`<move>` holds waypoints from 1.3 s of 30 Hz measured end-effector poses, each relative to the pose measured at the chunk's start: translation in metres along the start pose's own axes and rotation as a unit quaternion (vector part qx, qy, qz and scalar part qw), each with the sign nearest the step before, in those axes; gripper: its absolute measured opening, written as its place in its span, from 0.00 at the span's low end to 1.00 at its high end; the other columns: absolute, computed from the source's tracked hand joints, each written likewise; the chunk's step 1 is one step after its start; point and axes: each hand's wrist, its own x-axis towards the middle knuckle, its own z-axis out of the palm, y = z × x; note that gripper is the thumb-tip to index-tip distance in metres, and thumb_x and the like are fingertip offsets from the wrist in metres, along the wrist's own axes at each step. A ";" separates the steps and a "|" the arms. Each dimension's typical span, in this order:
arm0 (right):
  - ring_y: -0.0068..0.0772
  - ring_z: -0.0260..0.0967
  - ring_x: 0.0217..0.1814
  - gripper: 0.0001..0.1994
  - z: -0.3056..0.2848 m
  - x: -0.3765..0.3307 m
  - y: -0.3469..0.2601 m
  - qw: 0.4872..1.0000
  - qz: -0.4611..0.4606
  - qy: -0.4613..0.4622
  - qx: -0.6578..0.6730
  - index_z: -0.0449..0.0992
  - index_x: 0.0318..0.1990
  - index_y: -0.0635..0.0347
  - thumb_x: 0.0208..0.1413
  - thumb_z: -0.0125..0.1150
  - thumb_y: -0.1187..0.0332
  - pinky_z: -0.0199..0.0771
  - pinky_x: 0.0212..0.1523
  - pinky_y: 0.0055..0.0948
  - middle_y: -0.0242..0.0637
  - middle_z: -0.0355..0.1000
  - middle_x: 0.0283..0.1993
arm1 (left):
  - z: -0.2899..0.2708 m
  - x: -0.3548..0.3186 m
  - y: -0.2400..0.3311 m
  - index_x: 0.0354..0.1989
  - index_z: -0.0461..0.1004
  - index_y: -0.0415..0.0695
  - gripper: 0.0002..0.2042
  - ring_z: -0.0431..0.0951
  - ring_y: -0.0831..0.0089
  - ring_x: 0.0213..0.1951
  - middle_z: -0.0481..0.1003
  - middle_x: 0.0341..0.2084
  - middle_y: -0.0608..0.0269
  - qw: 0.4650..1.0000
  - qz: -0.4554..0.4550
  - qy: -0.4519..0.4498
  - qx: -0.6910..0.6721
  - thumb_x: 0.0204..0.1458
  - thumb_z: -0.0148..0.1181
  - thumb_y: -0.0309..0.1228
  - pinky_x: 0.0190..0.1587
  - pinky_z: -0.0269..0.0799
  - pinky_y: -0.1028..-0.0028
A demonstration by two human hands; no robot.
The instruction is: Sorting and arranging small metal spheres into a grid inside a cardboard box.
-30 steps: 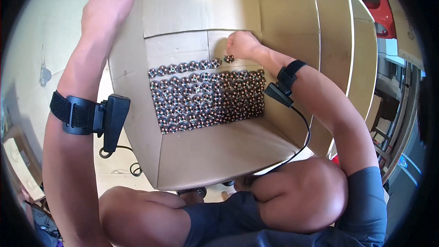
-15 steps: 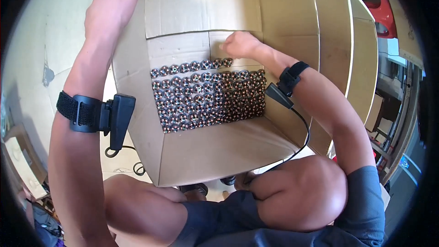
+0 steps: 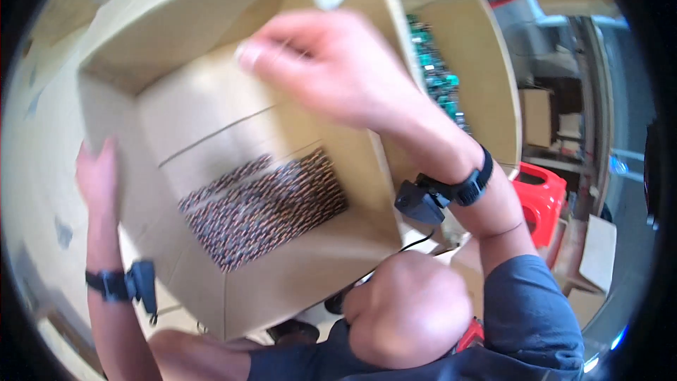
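A large open cardboard box (image 3: pixel 303 275) stands tilted before my knees. Rows of small round dark-and-copper metal parts (image 3: pixel 268 204) cover the near part of its bottom, blurred by motion; a shorter row lies at their far side. My left hand (image 3: pixel 97 173) grips the rim of the box's left wall between thumb and fingers. Raised over the box, my right hand (image 3: pixel 328 63) is smeared by motion. Its thumb is stretched out, the fingers are loosely bent with a gap between, and no part shows in it.
A second cardboard box (image 3: pixel 486 49) stands against the right side, with a heap of green and dark shiny parts (image 3: pixel 438 74) inside. Red plastic stools (image 3: pixel 539 201) stand beyond it. Shelving with a small carton (image 3: pixel 537 116) is at the far right. A cable runs from my right wrist strap.
My right hand has lifted from the box bottom toward me. The view has swung right, so the box appears turned and the second box's contents show. My left hand stays on the left wall.
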 end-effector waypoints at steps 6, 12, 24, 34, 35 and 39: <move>0.44 0.79 0.35 0.15 -0.163 -0.062 0.160 0.882 0.300 0.230 -0.280 0.82 0.36 0.59 0.54 0.61 0.56 0.79 0.42 0.41 0.42 0.80 0.32 | 0.009 0.007 -0.004 0.57 0.71 0.38 0.24 0.78 0.57 0.50 0.78 0.48 0.49 1.000 0.022 -0.013 -0.015 0.54 0.56 0.38 0.55 0.68 0.65; 0.50 0.75 0.47 0.18 -0.122 -0.123 0.284 0.895 0.309 0.135 -0.291 0.81 0.42 0.61 0.49 0.67 0.57 0.75 0.51 0.44 0.47 0.78 0.44 | 0.009 0.006 0.007 0.57 0.70 0.37 0.23 0.78 0.56 0.50 0.78 0.48 0.48 1.000 0.011 -0.021 -0.011 0.55 0.55 0.36 0.55 0.68 0.65; 0.49 0.75 0.47 0.20 -0.120 -0.064 0.284 0.878 0.199 0.205 -0.383 0.79 0.46 0.57 0.47 0.69 0.57 0.75 0.51 0.44 0.47 0.77 0.46 | 0.005 0.001 0.000 0.53 0.73 0.36 0.23 0.79 0.54 0.48 0.79 0.45 0.46 1.000 0.020 0.011 0.002 0.51 0.59 0.38 0.54 0.71 0.63; 0.25 0.74 0.43 0.15 -0.047 -0.005 0.018 0.968 0.136 -0.149 0.150 0.77 0.48 0.64 0.55 0.63 0.67 0.72 0.47 0.23 0.39 0.78 0.45 | -0.008 -0.015 0.038 0.50 0.76 0.42 0.24 0.80 0.53 0.46 0.80 0.41 0.48 0.995 -0.068 0.007 0.079 0.47 0.58 0.43 0.51 0.73 0.63; 0.28 0.74 0.44 0.17 -0.020 0.002 0.013 0.941 0.198 -0.255 0.096 0.77 0.48 0.64 0.53 0.64 0.65 0.73 0.47 0.25 0.40 0.78 0.44 | -0.003 -0.015 0.035 0.50 0.76 0.42 0.24 0.80 0.53 0.45 0.80 0.41 0.48 0.994 -0.069 -0.003 0.080 0.47 0.57 0.43 0.51 0.73 0.63; 0.45 0.77 0.44 0.16 0.085 0.011 0.049 0.907 0.159 -0.348 -0.174 0.81 0.37 0.64 0.45 0.70 0.61 0.76 0.48 0.36 0.49 0.79 0.38 | -0.001 -0.011 0.038 0.50 0.75 0.41 0.24 0.80 0.52 0.45 0.80 0.40 0.47 0.996 -0.065 -0.017 0.064 0.47 0.57 0.44 0.51 0.73 0.63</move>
